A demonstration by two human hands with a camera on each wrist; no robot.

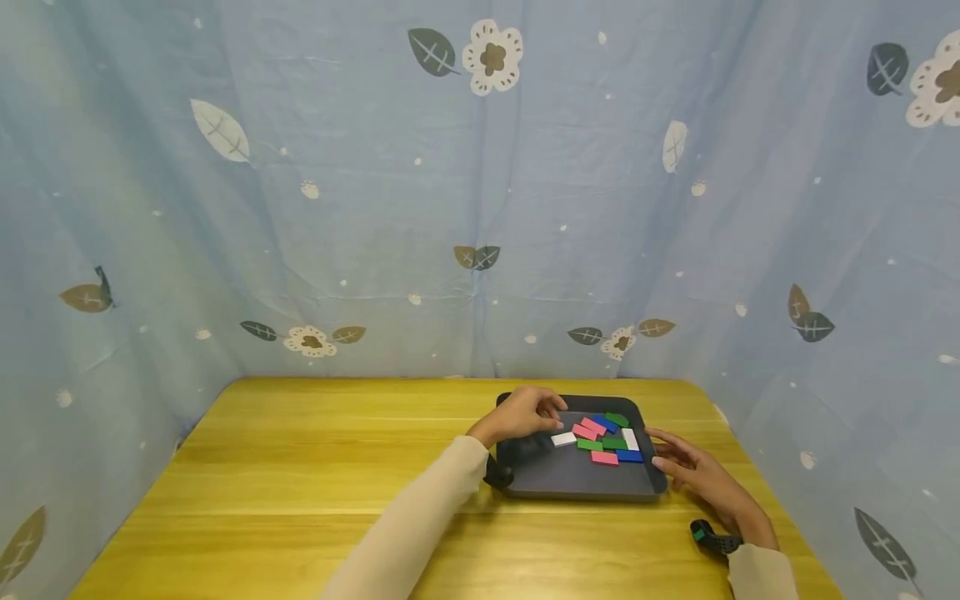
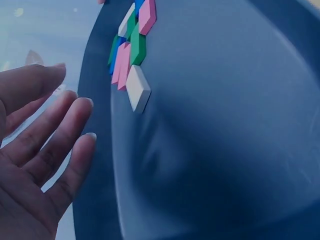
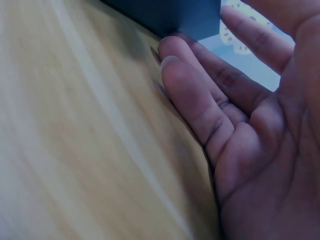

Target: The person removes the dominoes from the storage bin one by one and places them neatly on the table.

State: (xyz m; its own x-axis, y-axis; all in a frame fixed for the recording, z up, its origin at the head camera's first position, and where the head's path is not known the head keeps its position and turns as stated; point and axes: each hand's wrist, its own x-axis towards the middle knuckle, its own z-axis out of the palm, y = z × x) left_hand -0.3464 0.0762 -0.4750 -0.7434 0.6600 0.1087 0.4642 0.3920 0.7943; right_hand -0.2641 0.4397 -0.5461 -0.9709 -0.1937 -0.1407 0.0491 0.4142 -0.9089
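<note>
Altogether, ten small tiles lie in one dark tray in the head view: two white tiles, three pink tiles, three green tiles and two blue tiles. Most of them cluster toward the tray's right side, with one white tile at the group's left end. The tray sits on the right-hand part of a yellow wood-grain counter, before a blue curtain with four large flower motifs, one cut off by the frame. Both hands are empty. The left hand reaches across the tray's left side, wrist bent, its fingers loosely curved above the bare floor beside the white tile. The right hand comes up along the tray's right side, fingers spread toward the rim. Each wrist carries a black strap, and two cream sleeves show.

In the left wrist view, the same ten tiles run in a group along one side of the tray, the nearest being white. The left hand is at the left edge, fingers relaxed, slightly bent and clear of the tiles.

From the right wrist, the palm is turned toward the camera; the fingers are gently bent, grasping nothing, and their tips are near the tray's outer wall. Whether they touch it, I cannot tell.
</note>
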